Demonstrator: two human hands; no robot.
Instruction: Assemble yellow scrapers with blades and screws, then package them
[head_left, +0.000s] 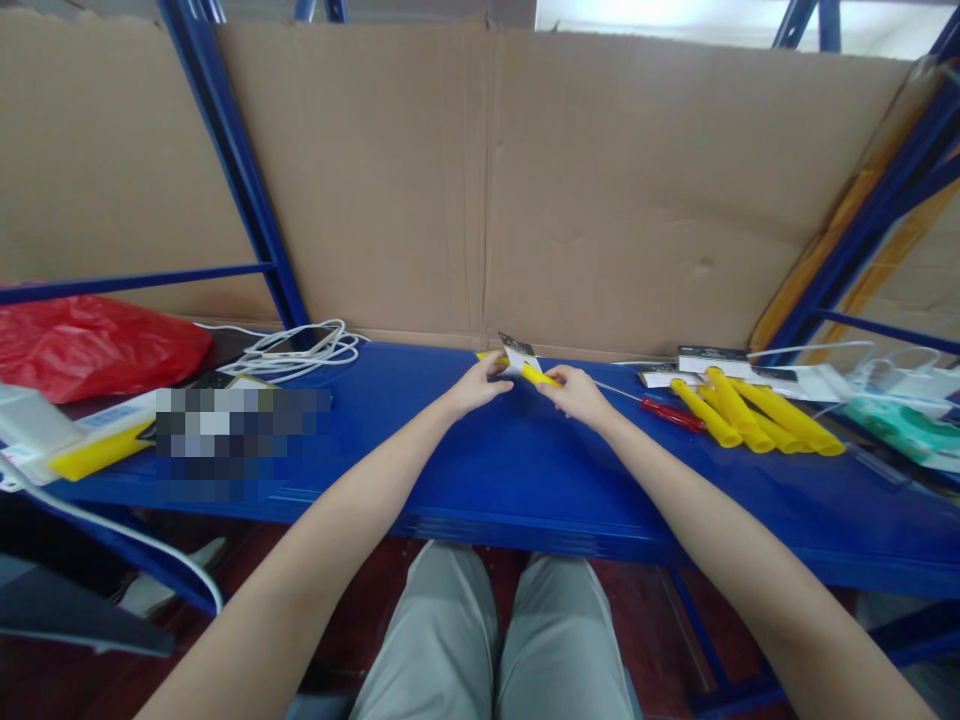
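Observation:
A yellow tube with a black-and-white card around it lies slantwise between my hands, near the back of the blue table. My left hand is closed on its left end, thumb apart below. The fingers of my right hand pinch its right end. Just right of that hand is a screwdriver with a red handle, its shaft pointing toward the tube. Several more yellow tubes lie in a group further right, with cards at their far ends.
Coiled white cable and a red plastic bag are at the left, near another yellow tube. A green-and-white packet lies far right. Cardboard stands behind the table between blue posts.

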